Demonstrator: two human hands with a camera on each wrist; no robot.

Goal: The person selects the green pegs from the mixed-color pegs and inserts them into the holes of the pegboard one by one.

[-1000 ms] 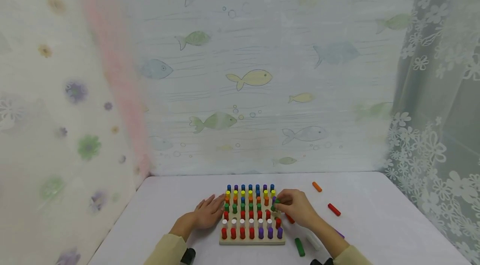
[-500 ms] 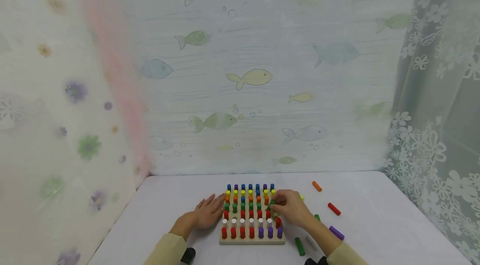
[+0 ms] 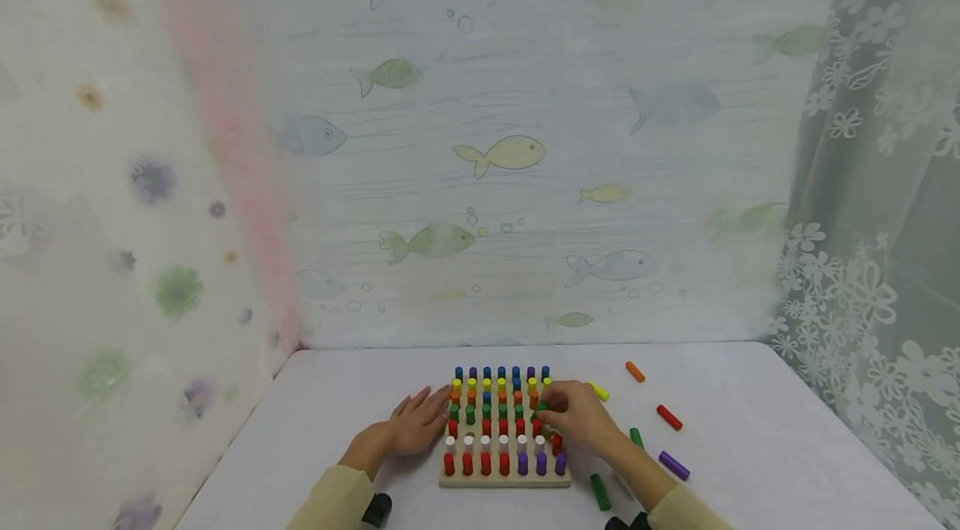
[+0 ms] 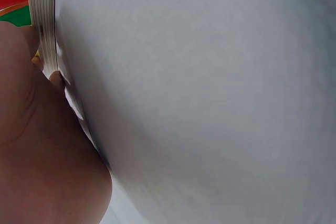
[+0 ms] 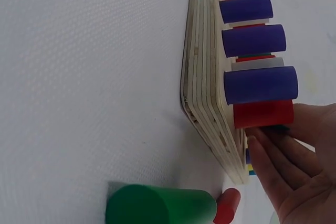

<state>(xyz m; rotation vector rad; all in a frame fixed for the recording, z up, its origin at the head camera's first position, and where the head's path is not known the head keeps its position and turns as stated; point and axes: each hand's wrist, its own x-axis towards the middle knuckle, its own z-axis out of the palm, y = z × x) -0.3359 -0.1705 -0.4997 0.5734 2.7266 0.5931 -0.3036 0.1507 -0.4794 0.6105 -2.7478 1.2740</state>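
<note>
A wooden pegboard (image 3: 506, 482) stands on the white table, filled with rows of colored pegs. My left hand (image 3: 418, 428) lies flat beside its left edge, fingers extended and touching the board; the left wrist view shows the palm (image 4: 47, 150) against the layered wood edge (image 4: 43, 19). At the right end of the green row, my right hand (image 3: 583, 415) pinches a green peg (image 3: 542, 407) between thumb and fingertips. In the right wrist view a red peg (image 5: 263, 114) mostly hides that peg and the fingertips.
Loose pegs lie right of the board: green (image 3: 600, 492), another green (image 3: 636, 437), purple (image 3: 674, 466), red (image 3: 669, 417), orange (image 3: 635, 372) and yellow (image 3: 599, 391). A white one is partly hidden by the right forearm.
My right hand has shifted slightly left with the green peg, from the last column toward the one beside it. Yellow, green and purple loose pegs have come into view. The left hand stays put.
</note>
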